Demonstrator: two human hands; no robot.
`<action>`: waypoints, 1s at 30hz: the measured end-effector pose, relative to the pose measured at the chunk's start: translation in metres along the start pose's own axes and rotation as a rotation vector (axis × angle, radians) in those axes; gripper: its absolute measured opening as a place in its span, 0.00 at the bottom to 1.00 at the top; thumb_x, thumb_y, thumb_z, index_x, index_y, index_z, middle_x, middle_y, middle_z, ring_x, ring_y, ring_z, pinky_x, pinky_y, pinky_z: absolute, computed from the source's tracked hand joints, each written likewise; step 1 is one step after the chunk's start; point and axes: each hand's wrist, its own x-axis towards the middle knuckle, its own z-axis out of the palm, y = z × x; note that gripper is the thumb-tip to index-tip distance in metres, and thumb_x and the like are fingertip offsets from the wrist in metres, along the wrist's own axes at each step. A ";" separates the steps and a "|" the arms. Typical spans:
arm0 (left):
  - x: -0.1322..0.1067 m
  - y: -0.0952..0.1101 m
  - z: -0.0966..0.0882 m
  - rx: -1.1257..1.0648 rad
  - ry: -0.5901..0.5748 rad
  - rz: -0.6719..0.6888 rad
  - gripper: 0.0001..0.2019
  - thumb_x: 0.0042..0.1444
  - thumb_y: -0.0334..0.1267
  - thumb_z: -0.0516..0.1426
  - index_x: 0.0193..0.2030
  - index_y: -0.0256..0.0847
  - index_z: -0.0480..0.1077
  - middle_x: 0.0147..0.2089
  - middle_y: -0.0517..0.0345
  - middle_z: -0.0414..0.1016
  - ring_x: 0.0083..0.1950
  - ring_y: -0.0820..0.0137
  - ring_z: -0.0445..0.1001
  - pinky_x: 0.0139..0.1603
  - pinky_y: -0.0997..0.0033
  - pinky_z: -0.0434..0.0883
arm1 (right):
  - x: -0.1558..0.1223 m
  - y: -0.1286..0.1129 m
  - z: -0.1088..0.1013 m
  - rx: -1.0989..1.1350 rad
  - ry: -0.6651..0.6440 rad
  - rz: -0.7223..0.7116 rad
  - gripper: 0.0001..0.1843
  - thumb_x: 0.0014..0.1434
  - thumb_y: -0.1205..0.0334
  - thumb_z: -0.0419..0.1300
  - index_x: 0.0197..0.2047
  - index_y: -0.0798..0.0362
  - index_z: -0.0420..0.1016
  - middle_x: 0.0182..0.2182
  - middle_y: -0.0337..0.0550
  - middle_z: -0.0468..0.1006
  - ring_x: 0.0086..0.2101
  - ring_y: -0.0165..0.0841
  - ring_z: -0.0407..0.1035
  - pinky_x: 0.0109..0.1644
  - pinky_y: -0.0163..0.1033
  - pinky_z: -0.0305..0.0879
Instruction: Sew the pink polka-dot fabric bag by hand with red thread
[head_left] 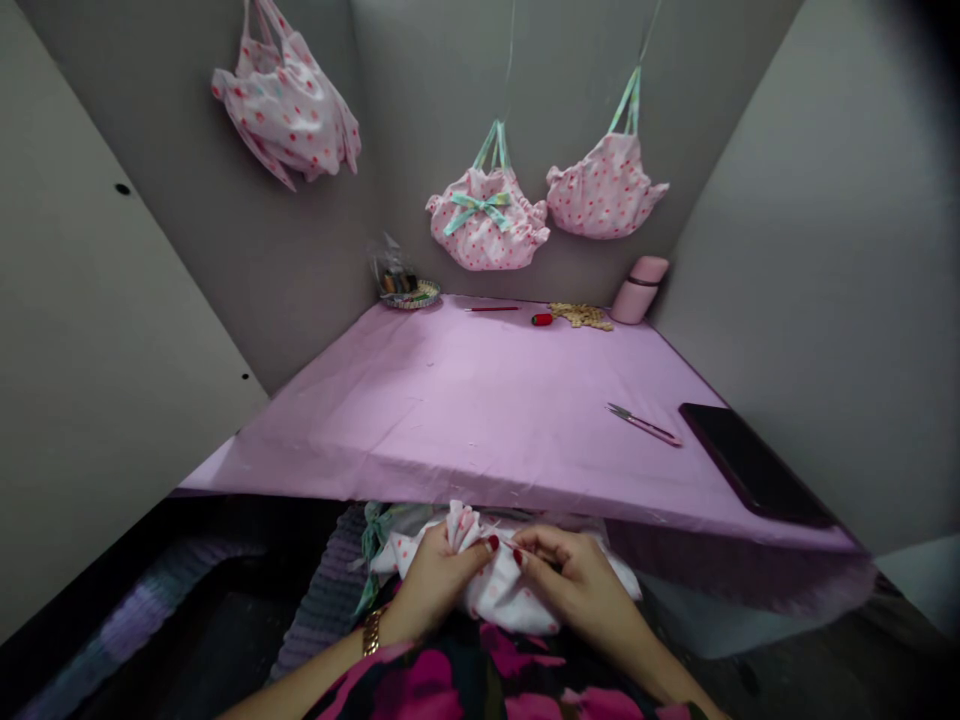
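Both hands, left hand (435,580) and right hand (577,580), pinched on spotted cloth (502,590).

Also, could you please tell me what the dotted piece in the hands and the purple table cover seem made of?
The dotted piece looks like thin white cloth, probably cotton, matte: it bunches softly between the left hand and right hand. The table cover seems thin fabric or plastic sheet, faintly shiny, creased.

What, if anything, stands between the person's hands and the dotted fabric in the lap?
Nothing visible does. The left hand already grips the bunched top of the dotted fabric, and the right hand pinches it just beside. The edge of the purple-covered table lies beyond the hands, not between them and the cloth.
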 end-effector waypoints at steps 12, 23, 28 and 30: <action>-0.002 0.008 0.003 0.118 -0.011 0.002 0.06 0.43 0.36 0.56 0.23 0.36 0.64 0.21 0.63 0.61 0.22 0.76 0.57 0.24 0.76 0.57 | 0.001 0.001 0.002 -0.101 0.027 0.010 0.09 0.54 0.65 0.50 0.28 0.58 0.69 0.18 0.37 0.66 0.20 0.27 0.58 0.21 0.29 0.50; -0.001 0.005 0.002 0.010 -0.025 -0.025 0.09 0.42 0.39 0.58 0.25 0.35 0.66 0.21 0.62 0.64 0.22 0.76 0.59 0.25 0.76 0.58 | 0.001 0.005 0.004 0.026 0.018 0.038 0.09 0.54 0.63 0.51 0.28 0.58 0.67 0.17 0.35 0.60 0.18 0.25 0.52 0.20 0.29 0.44; 0.000 0.001 0.002 -0.077 -0.051 -0.044 0.12 0.40 0.42 0.60 0.27 0.35 0.68 0.22 0.61 0.67 0.22 0.75 0.61 0.26 0.76 0.59 | 0.001 0.016 0.005 0.207 -0.013 0.085 0.10 0.54 0.60 0.54 0.29 0.59 0.68 0.18 0.36 0.63 0.19 0.24 0.53 0.20 0.28 0.46; 0.000 0.000 0.002 -0.107 -0.068 -0.053 0.13 0.40 0.43 0.60 0.28 0.34 0.68 0.23 0.59 0.68 0.23 0.75 0.62 0.27 0.75 0.59 | 0.003 0.021 0.006 0.259 -0.021 0.095 0.11 0.53 0.58 0.55 0.29 0.59 0.68 0.19 0.37 0.64 0.20 0.25 0.54 0.21 0.28 0.48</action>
